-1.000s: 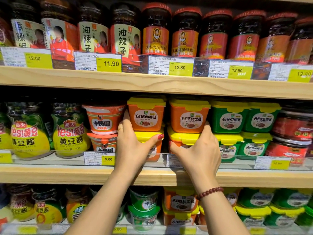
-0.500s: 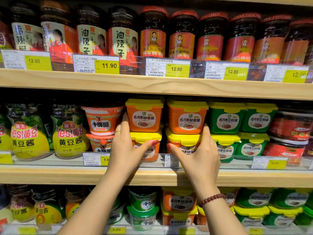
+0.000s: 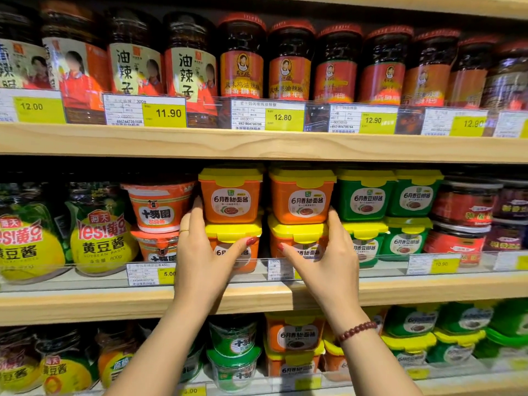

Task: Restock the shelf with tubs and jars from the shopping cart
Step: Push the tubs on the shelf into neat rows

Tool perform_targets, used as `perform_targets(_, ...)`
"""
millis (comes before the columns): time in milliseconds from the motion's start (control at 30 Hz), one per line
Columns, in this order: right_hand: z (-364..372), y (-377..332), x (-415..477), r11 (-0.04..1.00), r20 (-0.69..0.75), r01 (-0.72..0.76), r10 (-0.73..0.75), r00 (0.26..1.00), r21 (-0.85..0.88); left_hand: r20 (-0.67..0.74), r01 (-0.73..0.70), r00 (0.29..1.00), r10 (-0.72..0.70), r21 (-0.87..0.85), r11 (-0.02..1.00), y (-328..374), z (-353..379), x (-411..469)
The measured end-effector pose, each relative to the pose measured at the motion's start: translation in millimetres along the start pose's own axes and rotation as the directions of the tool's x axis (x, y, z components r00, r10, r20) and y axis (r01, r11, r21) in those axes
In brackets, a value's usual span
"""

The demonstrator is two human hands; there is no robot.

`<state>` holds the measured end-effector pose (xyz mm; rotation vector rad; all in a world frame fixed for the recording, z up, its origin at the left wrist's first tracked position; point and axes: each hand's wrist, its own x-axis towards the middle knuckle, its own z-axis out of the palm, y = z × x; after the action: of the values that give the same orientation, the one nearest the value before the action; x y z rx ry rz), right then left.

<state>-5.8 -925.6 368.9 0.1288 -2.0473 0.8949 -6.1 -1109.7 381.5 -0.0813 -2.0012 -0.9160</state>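
As hands point(image 3: 200, 258) point(image 3: 328, 261) bracket stacked orange tubs point(image 3: 231, 195), middle shelf point(image 3: 114, 304)

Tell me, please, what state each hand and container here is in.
left hand: open, fingers flat against the left orange stack, thumb on its lower tub
right hand: open, fingers flat against the right orange stack, thumb on its lower tub
left orange stack: two tubs, lids on, upright
right orange stack: two tubs, lids on, upright
green tubs: lids on, stacked two high
red-capped jars: capped, upright

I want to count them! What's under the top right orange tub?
Another orange tub with a yellow lid. The right hand covers part of its label.
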Motion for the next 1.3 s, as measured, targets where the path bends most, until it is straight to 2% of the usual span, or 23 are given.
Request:
perform_targets(67,-9,7,-6,0.996,-0.015,0.013,-0.012,1.000,0.085,-0.060,-0.004,0.998,-0.002,-0.088,0.996,5,-1,-13)
perform_targets(200,-32,24,-18,0.982,-0.166,0.002,0.030,0.986,0.188,-0.149,-0.167,0.979,0.137,-0.210,0.963,25,7,-30)
perform_targets(300,-51,40,-22,0.990,-0.254,-0.023,0.059,0.965,0.141,-0.110,-0.261,0.965,0.240,-0.255,0.931,42,24,-32)
perform_targets(400,-69,56,-21,0.990,-0.306,-0.069,0.104,0.946,0.123,-0.033,-0.286,0.957,0.289,-0.284,0.915,56,42,-36)
perform_targets(567,-83,72,-2,0.994,-0.282,-0.084,0.102,0.954,0.074,0.069,-0.140,0.986,0.155,-0.180,0.974,72,64,-34)
perform_targets(733,-74,83,27,0.996,-0.148,-0.058,0.067,0.987,0.066,0.098,0.030,0.995,-0.028,-0.021,0.999,76,73,-33)
perform_targets(933,-61,91,37,0.999,-0.096,-0.007,0.011,0.995,0.040,0.055,0.062,0.996,-0.065,0.054,0.997,81,76,-35)
perform_targets(1100,-54,94,41,0.999,-0.102,-0.033,0.036,0.994,0.034,0.034,0.101,0.994,-0.104,0.079,0.992,80,80,-28)
perform_targets(1300,-51,96,43,0.999,-0.092,-0.022,0.024,0.995,0.025,0.026,0.050,0.998,-0.054,0.137,0.989,73,83,-21)
